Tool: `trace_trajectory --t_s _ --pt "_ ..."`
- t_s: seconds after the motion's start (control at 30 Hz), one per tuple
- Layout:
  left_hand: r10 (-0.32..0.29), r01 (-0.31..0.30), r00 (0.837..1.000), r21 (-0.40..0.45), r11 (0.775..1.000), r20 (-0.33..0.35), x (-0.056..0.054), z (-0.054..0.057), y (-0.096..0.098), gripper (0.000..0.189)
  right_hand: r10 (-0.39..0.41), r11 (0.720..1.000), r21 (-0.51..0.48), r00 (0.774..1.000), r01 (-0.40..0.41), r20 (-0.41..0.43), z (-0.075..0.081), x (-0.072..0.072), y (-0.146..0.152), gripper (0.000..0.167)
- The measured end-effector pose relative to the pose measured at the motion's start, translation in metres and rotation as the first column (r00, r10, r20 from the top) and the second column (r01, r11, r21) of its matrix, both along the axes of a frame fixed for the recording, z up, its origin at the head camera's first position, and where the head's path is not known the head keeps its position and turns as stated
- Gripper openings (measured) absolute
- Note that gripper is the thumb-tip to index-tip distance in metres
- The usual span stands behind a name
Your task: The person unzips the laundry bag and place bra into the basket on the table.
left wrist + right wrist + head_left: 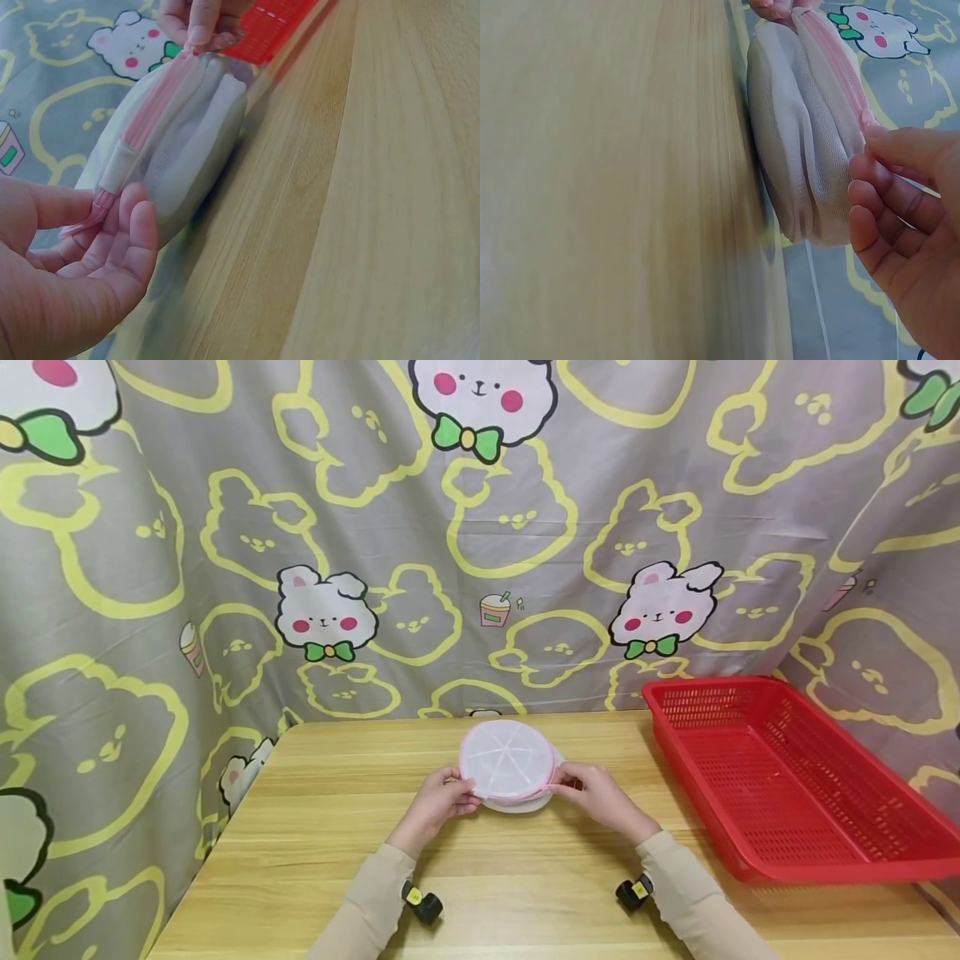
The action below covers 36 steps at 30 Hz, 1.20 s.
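the bag point(507, 760) is on or just over the desk point(337, 860), between both hands. the left hand point(441, 797) pinches the pink tab point(100, 206) at one end of the zip point(159, 105); the right hand point(600, 793) has its fingers gripping the pull point(868, 120). working the zip looks like the step in hand. the next move probably calls for a steady left hold as the pull slides.

From where I'm standing, that round pouch point(504, 762) is whitish mesh edged in pink, with a pink zip point(161, 105). Table point(525, 885)'s honey-yellow wood grain, basket point(847, 871) at 3 o'clock is full-on red, and the curtain point(405, 547) at 12 is grey with yellow doodles and green-bowed white bunnies point(326, 610).
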State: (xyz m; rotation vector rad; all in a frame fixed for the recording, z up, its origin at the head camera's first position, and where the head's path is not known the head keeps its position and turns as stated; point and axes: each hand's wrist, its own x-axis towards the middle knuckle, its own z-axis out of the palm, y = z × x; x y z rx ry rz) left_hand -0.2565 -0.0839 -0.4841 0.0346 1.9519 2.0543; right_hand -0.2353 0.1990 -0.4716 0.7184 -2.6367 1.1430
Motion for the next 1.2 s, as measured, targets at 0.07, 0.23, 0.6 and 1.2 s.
trace_trajectory --t_s 0.07,0.23,0.6,1.2 --pt "-0.005 0.005 1.0 0.002 1.0 -0.006 0.0002 -0.0003 -0.0004 0.009 0.0 1.0 -0.006 1.0 0.0 0.002 0.0005 -0.0001 0.0002 0.008" --pt "-0.016 0.016 1.0 0.001 1.0 -0.015 0.0001 -0.0007 -0.0011 0.01 -0.013 1.0 -0.01 1.0 0.013 0.003 0.0007 -0.0008 0.0012 0.008" --pt "-0.042 0.042 0.999 -0.019 0.999 -0.003 -0.0017 -0.0019 -0.0013 0.007 -0.066 0.997 -0.028 0.998 0.066 -0.004 0.0003 -0.0032 0.0058 0.006" --pt "-0.039 0.039 0.999 -0.035 0.999 -0.001 -0.0021 -0.0031 -0.0015 0.007 -0.111 0.994 -0.013 0.994 0.11 -0.023 0.0001 -0.0058 0.0088 0.007"
